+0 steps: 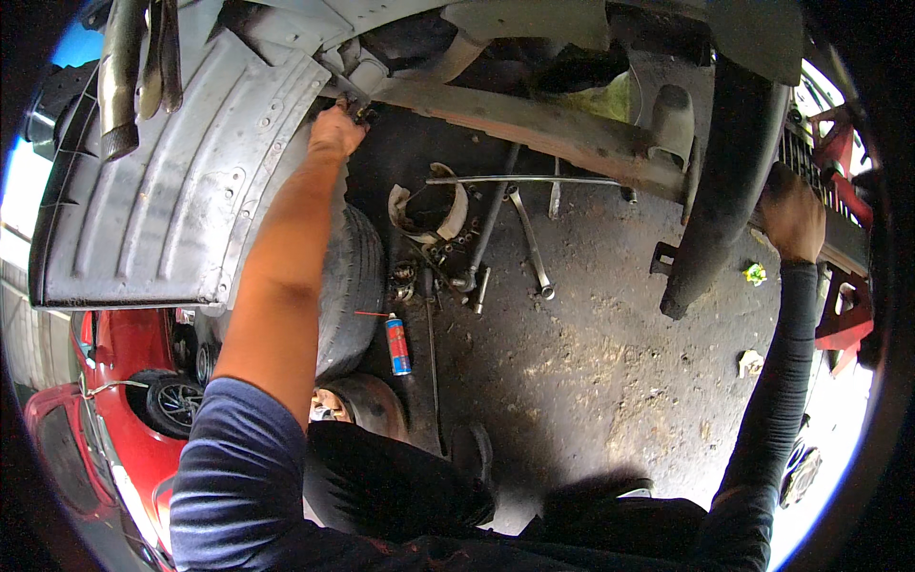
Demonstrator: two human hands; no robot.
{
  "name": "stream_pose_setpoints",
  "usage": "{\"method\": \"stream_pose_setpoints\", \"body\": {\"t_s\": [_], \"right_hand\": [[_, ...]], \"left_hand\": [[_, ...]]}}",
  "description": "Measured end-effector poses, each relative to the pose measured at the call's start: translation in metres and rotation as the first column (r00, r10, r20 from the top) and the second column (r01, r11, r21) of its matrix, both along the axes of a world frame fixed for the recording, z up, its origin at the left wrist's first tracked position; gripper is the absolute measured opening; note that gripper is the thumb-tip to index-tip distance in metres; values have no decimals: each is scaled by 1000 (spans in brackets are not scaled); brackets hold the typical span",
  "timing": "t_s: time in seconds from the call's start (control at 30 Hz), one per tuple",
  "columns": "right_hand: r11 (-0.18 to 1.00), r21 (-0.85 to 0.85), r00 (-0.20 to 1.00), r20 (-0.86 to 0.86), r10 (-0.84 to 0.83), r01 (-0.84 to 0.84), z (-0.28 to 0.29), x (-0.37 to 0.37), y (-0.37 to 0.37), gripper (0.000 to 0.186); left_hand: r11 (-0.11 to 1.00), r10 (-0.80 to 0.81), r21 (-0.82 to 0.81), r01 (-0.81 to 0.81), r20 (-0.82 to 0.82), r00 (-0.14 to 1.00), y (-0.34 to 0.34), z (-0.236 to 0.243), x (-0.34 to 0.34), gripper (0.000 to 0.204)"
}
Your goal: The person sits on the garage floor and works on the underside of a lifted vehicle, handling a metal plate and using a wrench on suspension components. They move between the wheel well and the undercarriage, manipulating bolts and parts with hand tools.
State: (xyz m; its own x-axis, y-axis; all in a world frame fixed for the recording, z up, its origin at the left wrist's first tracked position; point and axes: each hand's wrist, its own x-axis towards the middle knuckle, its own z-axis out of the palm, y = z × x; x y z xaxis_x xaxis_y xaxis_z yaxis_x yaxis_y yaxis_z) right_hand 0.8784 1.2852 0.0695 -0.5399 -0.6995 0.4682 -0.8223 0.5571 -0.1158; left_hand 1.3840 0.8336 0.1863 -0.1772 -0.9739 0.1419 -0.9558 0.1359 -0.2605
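Observation:
Near the top centre, my left hand (335,127) is closed on a small dark fitting (356,111), its detail too small to tell, where a grey ribbed metal panel (181,181) meets a rusty chassis beam (534,116). At the far right, my right hand (793,214) is curled at a dark slatted metal part (837,250), just beside a thick black curved member (726,162); its fingertips and whatever they grip are hidden. A red metal frame (843,305) stands beyond that hand.
A tyre (355,286) lies under the panel. On the floor are a spray can (396,345), long bar (519,180), spanner (534,248), curved band (448,214) and several small parts. Metal pipes (122,86) hang upper left. A red car (124,353) is at left.

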Motion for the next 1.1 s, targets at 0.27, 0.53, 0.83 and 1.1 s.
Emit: {"method": "stream_pose_setpoints", "body": {"t_s": [0.27,0.53,0.83,1.1], "right_hand": [[997,74,999,-40,-27,30,3,0,0,41],[999,36,1000,-11,-18,19,-1,-2,-1,40],[1000,13,997,-72,-1,2,-3,-1,-1,47],[987,146,997,23,-77,73,5,2,-1,32]], "left_hand": [[999,-34,-31,33,-26,999,1,0,0,76],[999,-38,-34,37,-25,999,4,1,-4,73],[999,-33,-22,33,-12,999,2,0,-4,74],[999,-41,-7,41,24,999,-1,0,-4,76]]}}
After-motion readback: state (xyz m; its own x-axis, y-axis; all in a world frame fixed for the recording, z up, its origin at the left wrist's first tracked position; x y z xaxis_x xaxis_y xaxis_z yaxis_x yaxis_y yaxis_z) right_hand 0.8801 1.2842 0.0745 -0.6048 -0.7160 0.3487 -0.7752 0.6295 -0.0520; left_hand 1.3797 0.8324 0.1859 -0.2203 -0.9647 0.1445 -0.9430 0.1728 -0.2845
